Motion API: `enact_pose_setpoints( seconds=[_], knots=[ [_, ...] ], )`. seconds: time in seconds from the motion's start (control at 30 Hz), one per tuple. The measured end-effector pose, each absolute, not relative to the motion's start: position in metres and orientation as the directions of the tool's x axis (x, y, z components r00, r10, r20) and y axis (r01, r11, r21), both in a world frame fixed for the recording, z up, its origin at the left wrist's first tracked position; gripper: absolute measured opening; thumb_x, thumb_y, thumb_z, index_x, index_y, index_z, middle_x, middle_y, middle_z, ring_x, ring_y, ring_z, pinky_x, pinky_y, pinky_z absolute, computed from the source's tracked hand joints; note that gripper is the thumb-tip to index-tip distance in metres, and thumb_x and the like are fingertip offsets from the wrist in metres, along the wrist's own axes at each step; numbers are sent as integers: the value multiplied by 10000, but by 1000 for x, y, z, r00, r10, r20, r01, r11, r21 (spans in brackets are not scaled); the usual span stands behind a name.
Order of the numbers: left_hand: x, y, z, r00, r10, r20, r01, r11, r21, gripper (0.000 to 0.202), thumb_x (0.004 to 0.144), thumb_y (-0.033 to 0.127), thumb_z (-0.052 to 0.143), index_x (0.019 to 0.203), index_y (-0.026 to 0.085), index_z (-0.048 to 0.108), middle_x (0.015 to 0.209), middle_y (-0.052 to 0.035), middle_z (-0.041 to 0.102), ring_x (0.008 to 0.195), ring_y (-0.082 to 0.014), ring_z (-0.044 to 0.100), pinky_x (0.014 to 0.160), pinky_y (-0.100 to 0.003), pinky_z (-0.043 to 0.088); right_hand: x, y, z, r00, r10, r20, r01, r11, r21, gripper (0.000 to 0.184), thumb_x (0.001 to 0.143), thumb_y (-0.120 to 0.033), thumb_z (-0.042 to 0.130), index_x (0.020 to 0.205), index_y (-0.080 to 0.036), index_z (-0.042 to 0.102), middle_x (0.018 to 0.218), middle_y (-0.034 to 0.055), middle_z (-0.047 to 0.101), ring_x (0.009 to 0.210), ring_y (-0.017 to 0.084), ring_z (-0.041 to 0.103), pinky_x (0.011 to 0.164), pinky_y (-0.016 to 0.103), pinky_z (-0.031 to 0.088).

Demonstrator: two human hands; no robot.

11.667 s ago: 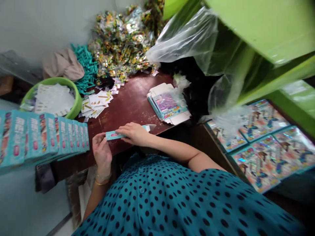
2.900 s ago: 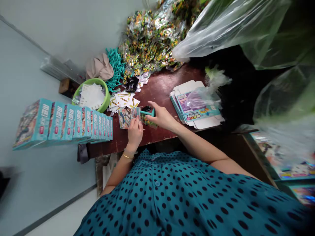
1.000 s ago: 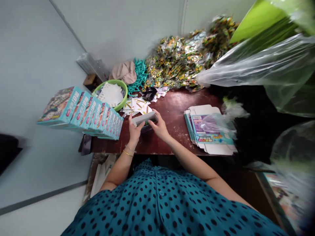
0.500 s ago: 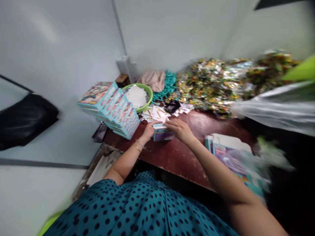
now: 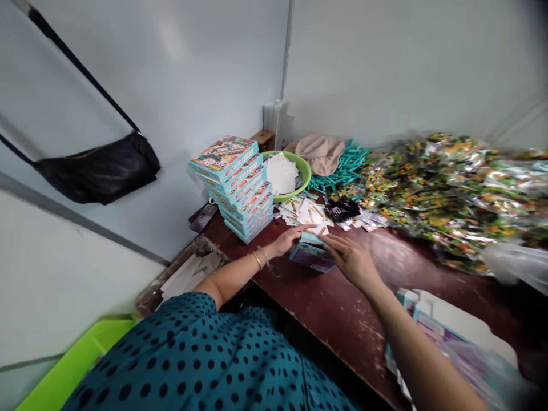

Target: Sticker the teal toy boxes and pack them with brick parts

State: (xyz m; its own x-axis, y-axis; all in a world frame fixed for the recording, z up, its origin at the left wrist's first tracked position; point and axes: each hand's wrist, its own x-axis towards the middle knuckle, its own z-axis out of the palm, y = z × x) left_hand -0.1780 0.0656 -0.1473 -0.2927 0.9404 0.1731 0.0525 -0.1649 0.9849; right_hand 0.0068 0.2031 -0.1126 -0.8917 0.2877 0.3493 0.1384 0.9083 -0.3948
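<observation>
A small teal and purple cardboard box (image 5: 311,258) stands upright on the dark red table, its white flap at the top. My left hand (image 5: 290,240) grips the box at its left upper edge, with the fingers along the top. At the right upper edge my right hand (image 5: 351,258) holds the box by its flap, fingers bent over the top; the thumb is hidden. Just behind the box lie printed white cards (image 5: 309,211), beside a small heap of black packets (image 5: 342,209).
To the left rises a stack of finished-looking boxes (image 5: 240,191). A green basin (image 5: 305,171) holds white sheets. Behind are teal sticks (image 5: 342,168), a beige cloth (image 5: 317,151) and a pile of shiny packets (image 5: 449,194). Flat cartons (image 5: 454,319) lie at the right.
The view has swung to the left, so the table things sit farther right and the black bag shows more fully. Both hands stay at the box's top.
</observation>
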Motion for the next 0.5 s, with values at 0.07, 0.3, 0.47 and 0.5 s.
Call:
enact_pose_setpoints(
  seconds=[0.07, 0.3, 0.47, 0.5],
  knots=[
    [-168, 53, -148, -368, 877, 309, 240, -231, 943, 450, 961, 285, 417, 1321, 168, 662, 1369, -138, 664, 1289, -273, 593, 1149, -451, 412, 14, 199, -114, -916, 236, 325, 147, 950, -275, 477, 1040, -436, 383, 1426, -283, 619, 1383, 120, 668, 1204, 338, 659, 991, 531, 538],
    [-179, 46, -162, -179, 818, 547, 739, -255, 624, 312, 998, 310, 515, 1265, 213, 643, 1406, -126, 628, 1357, -228, 567, 1188, -461, 425, 11, 200, -121, -928, 159, 336, 127, 985, -117, 496, 1040, -321, 448, 1534, -281, 477, 1544, 131, 521, 1382, 333, 486, 1083, 527, 434],
    [-163, 46, -149, -518, 777, 356, 674, 115, 730, 494, 811, 427, 767, 1180, 162, 573, 1229, -139, 686, 1083, -252, 674, 938, -401, 585, -2, 188, -118, -878, 272, 394, 165, 945, -283, 399, 1040, -334, 487, 1397, -219, 625, 1395, 122, 641, 1221, 258, 574, 1061, 431, 460],
    [-153, 40, -143, -489, 810, 324, 665, 106, 739, 442, 824, 437, 743, 1128, 166, 570, 1121, -121, 704, 1017, -267, 677, 912, -445, 584, 1, 181, -117, -842, 352, 409, 245, 924, -292, 383, 1029, -343, 518, 1368, -221, 649, 1430, 110, 618, 1285, 258, 542, 1112, 441, 422]
  ],
)
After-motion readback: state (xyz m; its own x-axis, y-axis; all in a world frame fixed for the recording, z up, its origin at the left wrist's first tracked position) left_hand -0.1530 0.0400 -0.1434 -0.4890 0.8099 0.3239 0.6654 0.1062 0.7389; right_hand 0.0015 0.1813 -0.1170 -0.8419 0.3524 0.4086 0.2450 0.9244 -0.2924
